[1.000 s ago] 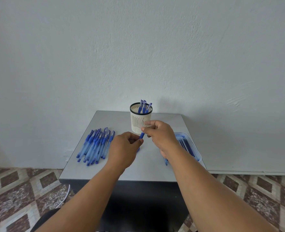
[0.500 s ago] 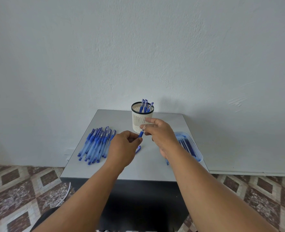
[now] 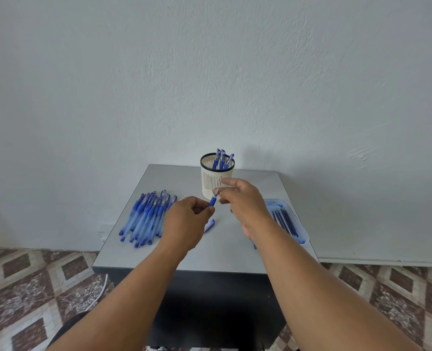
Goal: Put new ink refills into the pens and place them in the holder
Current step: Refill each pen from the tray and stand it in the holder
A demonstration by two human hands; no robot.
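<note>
Holding one pen (image 3: 212, 201) between both hands, the person works just in front of the holder (image 3: 217, 179). The left hand (image 3: 185, 224) has its fingers curled around the pen's barrel, so most of the barrel is hidden inside the fist and only the blue grip part comes out at the top. The right hand (image 3: 242, 202) pinches the tip end of this pen with thumb and one finger, while its index finger stays stretched out toward the holder's wall.

I judge that the step in hand is the work on the tip piece, either unscrewing or screwing it; the view does not let me say which one. A small blue cap (image 3: 209, 225) lies on the table (image 3: 235, 252) in front of the holder, just beside the left hand.

Left of the holder, a heap of pens (image 3: 146, 216) lies on the table. Right of the holder and nearer to the person stands a clear tray (image 3: 297, 224) with refills (image 3: 283, 219) inside. The holder already has a few pens standing in it.

The next move probably calls for a steady left grip while the right fingers turn the small tip, because it is thin and slippery and could drop easily.
</note>
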